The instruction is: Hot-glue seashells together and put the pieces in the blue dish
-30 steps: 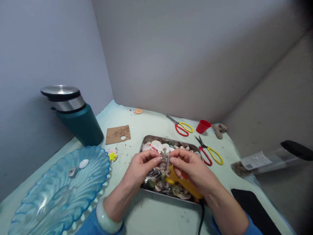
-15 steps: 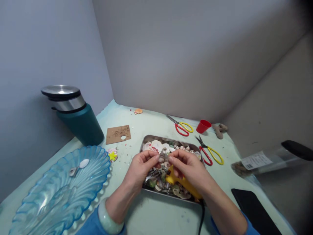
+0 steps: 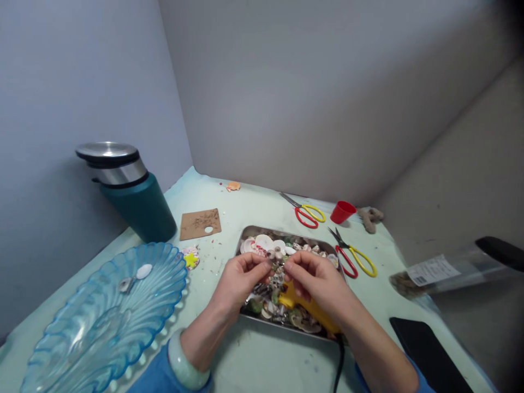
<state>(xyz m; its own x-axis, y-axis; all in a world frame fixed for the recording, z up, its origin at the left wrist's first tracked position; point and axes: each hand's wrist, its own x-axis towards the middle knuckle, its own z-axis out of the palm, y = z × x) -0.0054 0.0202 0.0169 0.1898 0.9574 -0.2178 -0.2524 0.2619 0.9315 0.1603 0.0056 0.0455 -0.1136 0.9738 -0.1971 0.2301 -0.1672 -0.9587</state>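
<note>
My left hand [image 3: 244, 278] is closed in a pinch, thumb against forefinger, over a metal tray [image 3: 282, 327] full of shells. My right hand [image 3: 317, 275] pinches in the same way just to its right, with a small gap between the fingertips. What either hand holds is too small and hidden to make out. White shells [image 3: 264, 242] lie at the tray's back, and mixed small shells and greenish pieces fill the front. A yellow glue gun [image 3: 317, 315] with a black cord rests across the tray's right part, partly under my right hand.
On the left are a blue scalloped dish [image 3: 135, 322], a teal bottle [image 3: 141, 210] and a brown card [image 3: 200, 224]. Two scissors [image 3: 305, 212], a red cup [image 3: 342, 212] and a ginger-like piece [image 3: 370, 219] stand behind. To the right are a clear container [image 3: 442, 270] and a black phone-like slab [image 3: 426, 349].
My fingertips have drawn slightly apart. The greyish shells seen between them earlier no longer show clearly. The view has shifted a little.
</note>
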